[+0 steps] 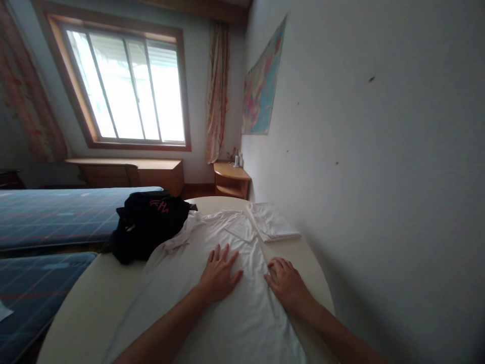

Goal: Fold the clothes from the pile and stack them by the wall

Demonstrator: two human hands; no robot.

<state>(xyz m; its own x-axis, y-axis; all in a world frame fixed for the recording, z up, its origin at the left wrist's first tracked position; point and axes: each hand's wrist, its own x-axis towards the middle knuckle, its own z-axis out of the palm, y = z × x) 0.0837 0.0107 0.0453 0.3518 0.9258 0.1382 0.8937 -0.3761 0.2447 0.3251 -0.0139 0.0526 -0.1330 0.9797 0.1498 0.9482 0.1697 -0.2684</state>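
Note:
A white shirt (227,313) lies spread over a round cream table (91,298), with small wrinkles along its right side. My left hand (220,274) rests palm down on the shirt, fingers spread out flat. At the shirt's right edge is my right hand (287,283), its fingers loosely bent and the thumb apart from them. Its fingertips touch the edge of the cloth, and no pinched fabric shows between them. Beyond my hands, a folded white garment (275,222) lies beside the top of the shirt. A crumpled black garment (151,227) with pink lettering sits to the left.
A plain wall (379,202) stands close on the right, with a map (263,88) on it. Beds with blue plaid mattresses (56,215) are at the left. A low wooden desk (159,172) and a corner shelf (232,173) stand near the window (129,88).

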